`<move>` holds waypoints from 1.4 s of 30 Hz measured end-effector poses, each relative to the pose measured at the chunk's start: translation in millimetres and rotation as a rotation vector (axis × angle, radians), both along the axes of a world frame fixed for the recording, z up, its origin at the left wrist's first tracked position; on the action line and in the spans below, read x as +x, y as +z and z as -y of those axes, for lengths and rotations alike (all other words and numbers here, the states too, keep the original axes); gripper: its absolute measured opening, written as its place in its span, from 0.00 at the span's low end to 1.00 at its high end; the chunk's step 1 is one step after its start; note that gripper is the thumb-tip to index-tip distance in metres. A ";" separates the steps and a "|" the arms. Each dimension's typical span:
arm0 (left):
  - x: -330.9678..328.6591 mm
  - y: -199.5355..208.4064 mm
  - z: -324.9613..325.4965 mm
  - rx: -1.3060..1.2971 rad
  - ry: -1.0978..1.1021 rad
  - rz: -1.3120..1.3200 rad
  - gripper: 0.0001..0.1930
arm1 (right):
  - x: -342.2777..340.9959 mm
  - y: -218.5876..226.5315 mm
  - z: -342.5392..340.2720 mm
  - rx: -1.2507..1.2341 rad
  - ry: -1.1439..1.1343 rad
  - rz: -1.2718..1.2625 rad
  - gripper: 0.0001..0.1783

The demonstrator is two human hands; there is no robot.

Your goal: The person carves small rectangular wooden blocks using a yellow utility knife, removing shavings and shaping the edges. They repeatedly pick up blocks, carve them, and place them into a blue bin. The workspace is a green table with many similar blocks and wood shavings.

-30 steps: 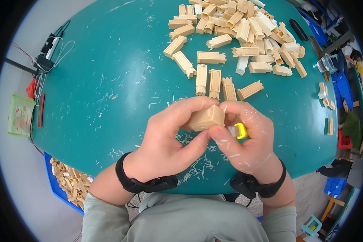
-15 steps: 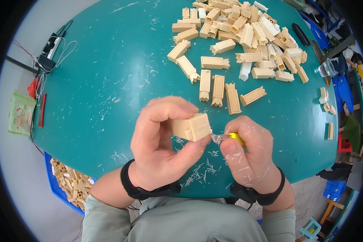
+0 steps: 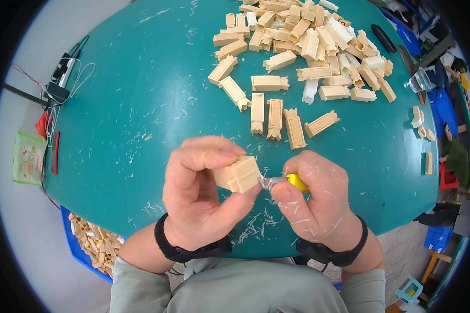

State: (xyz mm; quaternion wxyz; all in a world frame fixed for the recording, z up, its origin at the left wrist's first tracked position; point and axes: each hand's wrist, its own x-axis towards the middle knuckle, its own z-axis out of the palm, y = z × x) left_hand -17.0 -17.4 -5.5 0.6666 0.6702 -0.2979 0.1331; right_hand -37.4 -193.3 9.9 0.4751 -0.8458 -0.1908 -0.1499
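Between the thumb and fingers of my left hand (image 3: 201, 193) is a beige rectangular block (image 3: 238, 175), its square end turned toward my right hand. My right hand (image 3: 318, 201) is closed round a yellow-handled utility knife (image 3: 297, 182). The short metal blade points left and meets the block's edge, close to my left thumb. Pale curled shavings cling at the blade and are stuck on my right hand. More shavings (image 3: 261, 224) lie on the table below. Just beyond my hands stands a loose row of similar carved blocks, among them one (image 3: 294, 129) with a notched end.
A big heap of beige and white blocks (image 3: 318, 44) covers the far right of the green table (image 3: 120, 104). A black tool (image 3: 383, 38) and a clear jar (image 3: 420, 81) lie beyond it. Down left, a blue bin (image 3: 78, 253) holds many blocks. A power strip (image 3: 62, 78) sits at far left.
Both hands have shifted slightly left with the block and knife. The block has turned a little, and more of the yellow handle shows. The whole view has shifted slightly too.
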 end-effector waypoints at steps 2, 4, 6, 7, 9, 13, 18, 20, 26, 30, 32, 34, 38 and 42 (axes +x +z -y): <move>-0.4 0.3 -0.3 0.013 -0.012 -0.003 0.25 | 0.4 0.0 0.5 -0.005 -0.006 0.010 0.15; -0.4 0.9 -0.6 0.027 -0.022 -0.006 0.25 | 1.0 -1.3 0.9 -0.010 -0.015 0.028 0.15; -0.1 2.0 -1.1 0.043 -0.031 -0.009 0.25 | 1.4 -1.6 2.1 -0.027 -0.016 0.030 0.15; -0.1 2.1 -1.3 0.046 -0.037 -0.008 0.24 | 1.5 -1.7 2.6 -0.036 -0.017 0.031 0.15; -0.2 2.4 -1.4 0.053 -0.051 -0.008 0.24 | 1.7 -3.5 2.7 -0.037 -0.023 0.045 0.16; -2.6 5.4 1.5 0.101 -0.044 -0.022 0.21 | 2.4 -3.2 3.8 -0.040 -0.036 0.061 0.16; -8.1 11.6 4.3 0.230 -0.321 0.007 0.19 | 8.5 -4.8 9.0 0.006 -0.139 -0.118 0.15; -5.1 7.0 1.2 0.193 -0.253 -0.153 0.19 | 8.1 -1.4 7.6 0.114 -0.104 -0.161 0.15; 9.5 16.8 0.6 0.100 -0.201 -0.331 0.19 | 3.1 2.6 7.6 0.117 -0.057 -0.227 0.15; 6.9 10.0 -2.6 0.014 -0.238 -0.379 0.21 | 5.5 -1.5 6.3 0.097 -0.032 -0.186 0.16; 8.0 5.4 -2.7 -0.052 -0.220 -0.336 0.23 | 5.5 -0.5 6.7 0.111 -0.009 -0.176 0.16; 7.2 6.1 -3.0 -0.061 -0.155 -0.335 0.24 | 4.8 3.5 7.5 0.102 0.032 -0.149 0.16; 17.0 12.7 -10.8 0.212 -0.216 -0.187 0.24 | 3.7 5.0 9.5 0.094 0.063 -0.102 0.15; 15.1 10.2 -9.5 0.184 -0.237 -0.183 0.23 | 5.2 4.4 9.4 0.067 0.074 -0.046 0.15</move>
